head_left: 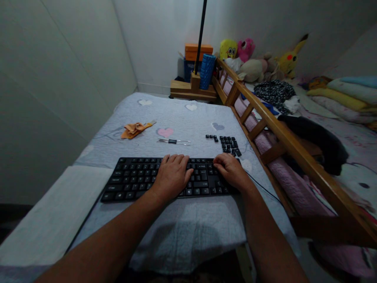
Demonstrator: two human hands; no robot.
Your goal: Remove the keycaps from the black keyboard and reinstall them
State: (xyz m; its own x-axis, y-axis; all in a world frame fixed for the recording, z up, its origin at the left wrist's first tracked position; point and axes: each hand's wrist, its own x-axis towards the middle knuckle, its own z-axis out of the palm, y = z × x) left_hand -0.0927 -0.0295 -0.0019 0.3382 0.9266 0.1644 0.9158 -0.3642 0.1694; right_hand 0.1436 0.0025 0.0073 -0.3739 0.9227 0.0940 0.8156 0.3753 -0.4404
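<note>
A black keyboard [129, 179] lies across the bed-like surface before me. My left hand [173, 173] rests flat over its middle keys, fingers stretched out and thumb apart. At the upper right end of the keyboard, my right hand [229, 169] has its fingers curled in with the thumb near them; whatever they hold, if anything, is hidden. Behind the right hand sit several loose black keycaps [228, 143] in a cluster. Beyond the keyboard lies a wire keycap puller [172, 141] with a black middle. An orange cloth [133, 130] and a small brush [150, 124] lie farther left.
A wooden rail [265, 114] runs along the right, with plush toys and bedding behind it. The keyboard's cable [262, 186] trails off right. A white padded sheet [59, 208] lies at left. A wooden stand [191, 92] with a black pole is at the back.
</note>
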